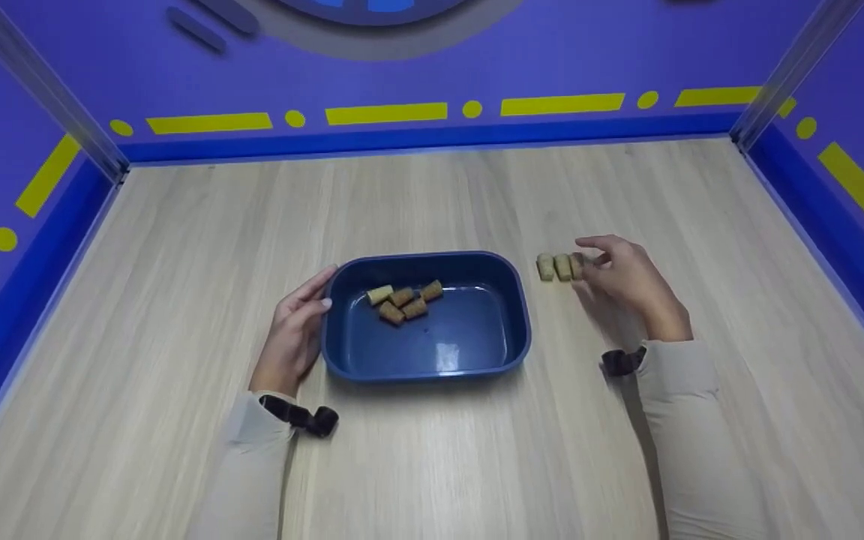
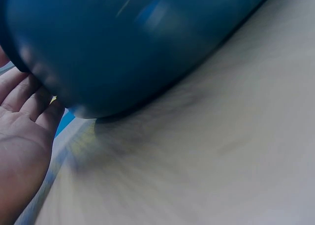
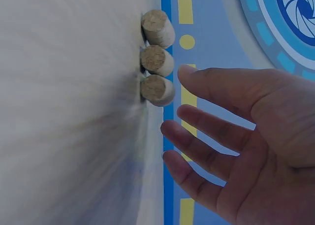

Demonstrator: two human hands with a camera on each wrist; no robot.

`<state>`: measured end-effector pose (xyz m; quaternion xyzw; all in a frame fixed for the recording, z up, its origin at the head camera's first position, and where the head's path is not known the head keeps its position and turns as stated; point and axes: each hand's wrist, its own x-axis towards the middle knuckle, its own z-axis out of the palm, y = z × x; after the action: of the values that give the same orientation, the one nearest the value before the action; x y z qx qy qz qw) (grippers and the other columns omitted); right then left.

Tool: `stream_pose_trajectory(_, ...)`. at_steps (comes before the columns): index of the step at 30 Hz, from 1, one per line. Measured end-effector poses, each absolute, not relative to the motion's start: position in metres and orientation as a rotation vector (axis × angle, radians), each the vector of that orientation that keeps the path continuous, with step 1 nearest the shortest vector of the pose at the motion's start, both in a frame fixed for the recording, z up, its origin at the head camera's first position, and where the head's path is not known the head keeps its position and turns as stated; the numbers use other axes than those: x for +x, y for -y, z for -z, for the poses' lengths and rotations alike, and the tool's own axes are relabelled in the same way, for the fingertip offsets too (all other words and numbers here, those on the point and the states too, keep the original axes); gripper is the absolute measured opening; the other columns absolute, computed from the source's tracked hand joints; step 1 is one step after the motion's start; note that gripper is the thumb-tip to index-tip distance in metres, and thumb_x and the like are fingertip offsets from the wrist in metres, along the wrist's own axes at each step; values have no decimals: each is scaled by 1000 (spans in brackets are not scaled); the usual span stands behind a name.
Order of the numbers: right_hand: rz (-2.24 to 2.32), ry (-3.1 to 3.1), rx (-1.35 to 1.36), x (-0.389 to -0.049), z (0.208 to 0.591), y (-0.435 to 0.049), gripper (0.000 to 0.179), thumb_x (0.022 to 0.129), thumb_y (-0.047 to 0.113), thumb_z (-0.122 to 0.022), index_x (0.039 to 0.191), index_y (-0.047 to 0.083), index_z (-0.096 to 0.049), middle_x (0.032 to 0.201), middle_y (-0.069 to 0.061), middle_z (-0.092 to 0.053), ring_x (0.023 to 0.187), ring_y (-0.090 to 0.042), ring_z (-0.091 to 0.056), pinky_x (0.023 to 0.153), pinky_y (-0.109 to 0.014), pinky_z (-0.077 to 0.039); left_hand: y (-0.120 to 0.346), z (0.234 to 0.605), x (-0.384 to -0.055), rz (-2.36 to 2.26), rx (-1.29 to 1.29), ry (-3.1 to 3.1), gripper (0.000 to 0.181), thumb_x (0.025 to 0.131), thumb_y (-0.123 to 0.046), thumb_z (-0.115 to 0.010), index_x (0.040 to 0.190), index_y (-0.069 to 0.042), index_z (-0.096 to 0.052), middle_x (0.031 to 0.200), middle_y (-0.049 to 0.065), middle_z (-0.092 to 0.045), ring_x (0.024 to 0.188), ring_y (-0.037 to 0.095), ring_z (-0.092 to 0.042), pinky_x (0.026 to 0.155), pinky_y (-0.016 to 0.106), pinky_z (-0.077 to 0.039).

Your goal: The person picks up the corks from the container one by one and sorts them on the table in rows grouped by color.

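A dark blue rectangular plastic container (image 1: 469, 337) rests on the table in the head view. My left hand (image 1: 291, 333) holds its left side, thumb at the rim and fingers along the outer wall. Inside, several corks (image 1: 415, 308) lie loosely grouped toward the upper left. Right of the container, three more corks (image 1: 563, 268) stand in a row side by side. My right hand (image 1: 633, 283) is at the right end of that row. Seen from the right wrist, its fingers are spread apart beside the corks (image 3: 155, 60), with nothing held.
A light wood-grain table (image 1: 432, 465) lies under everything. Purple and blue panels (image 1: 402, 82) with yellow marks wall it at the back and both sides. A dark wrist camera (image 1: 319, 421) sits on the left wrist, another (image 1: 619, 363) on the right.
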<state>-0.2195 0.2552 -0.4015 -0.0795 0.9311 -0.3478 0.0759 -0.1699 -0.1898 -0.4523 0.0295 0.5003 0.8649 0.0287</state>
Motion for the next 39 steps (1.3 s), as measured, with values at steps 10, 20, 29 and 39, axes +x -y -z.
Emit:
stream_pose_trajectory(10, 1041, -2819, -303, -227, 379, -246, 40, 91, 6, -58, 130, -3, -57, 133, -22, -56, 116, -41, -56, 90, -50, -49, 190, 453, -169, -2669, 74, -1521, 51, 87, 12, -44, 138, 10, -43, 133, 5, -58, 122, 9, -54, 100, 21, -45)
stream_pose_trajectory(20, 1048, -2817, -380, -229, 356, -228, 37, 91, 8, -61, 128, 1, -60, 127, -22, -61, 113, -37, -59, 90, -50, -51, 189, 451, -169, -2672, 74, -1527, 51, 87, 12, -44, 138, 11, -42, 134, 6, -58, 123, 9, -54, 101, 21, -44)
stream_pose_trajectory(29, 1044, -2827, -479, -235, 337, -198, 35, 89, 9, -64, 124, 2, -63, 120, -19, -65, 108, -33, -62, 91, -47, -51, 189, 451, -170, -2673, 68, -1523, 52, 88, 11, -45, 140, 12, -39, 133, 6, -58, 122, 9, -55, 100, 22, -46)
stream_pose_trajectory(39, 937, -2788, -722, -240, 326, -158, 34, 87, 13, -67, 120, 3, -66, 114, -16, -69, 105, -30, -64, 94, -46, -50, 189, 452, -170, -2654, 66, -1565, 54, 87, 12, -44, 141, 13, -35, 139, 10, -54, 124, 7, -52, 101, 20, -43)
